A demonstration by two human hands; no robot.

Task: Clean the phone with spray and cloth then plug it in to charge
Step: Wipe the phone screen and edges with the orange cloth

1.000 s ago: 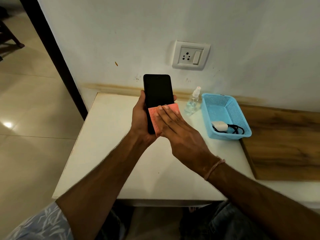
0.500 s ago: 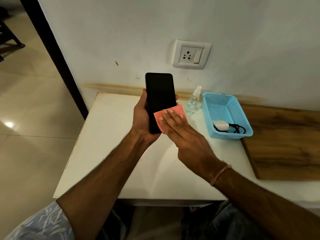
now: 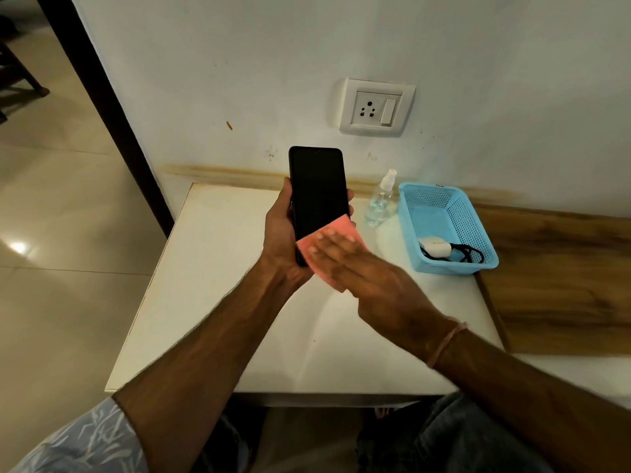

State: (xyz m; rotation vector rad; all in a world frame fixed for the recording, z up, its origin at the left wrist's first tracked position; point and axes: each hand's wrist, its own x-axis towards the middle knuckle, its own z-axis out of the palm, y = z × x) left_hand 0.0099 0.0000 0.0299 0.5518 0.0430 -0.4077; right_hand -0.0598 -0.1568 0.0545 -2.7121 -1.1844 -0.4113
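Sitting with a pale blue patterned fabric sleeve point(image 3: 85, 438) at the bottom edge of the view, a person reached both bare forearms out over a white square-topped table point(image 3: 211, 285). A thin pinkish thread band point(image 3: 447, 339) circled the right wrist.

The right hand point(image 3: 382, 285), slightly blurred, lay with its fingers straight and close together, pressing a small pink folded cloth point(image 3: 341, 230) flat against the lower part of a black rectangular glass-fronted phone point(image 3: 317, 186). The left hand point(image 3: 280, 233) gripped that phone from behind, thumb along its left edge and fingertips curled round its right edge, holding it upright above the table with the dark screen facing the camera.

Beyond the hands, a small clear plastic spray bottle point(image 3: 380, 203) with a white nozzle stood on the table near the wall. Just beside it, to the right, sat a light blue perforated plastic basket point(image 3: 430, 186), and inside it a white block-shaped charger point(image 3: 434, 248) lay against a coiled black cable point(image 3: 469, 254). A brown wood-grain surface point(image 3: 563, 274) adjoined the table on the right.

On the pale wall above the phone and bottle was a white rectangular wall socket point(image 3: 375, 107) with a rocker switch.
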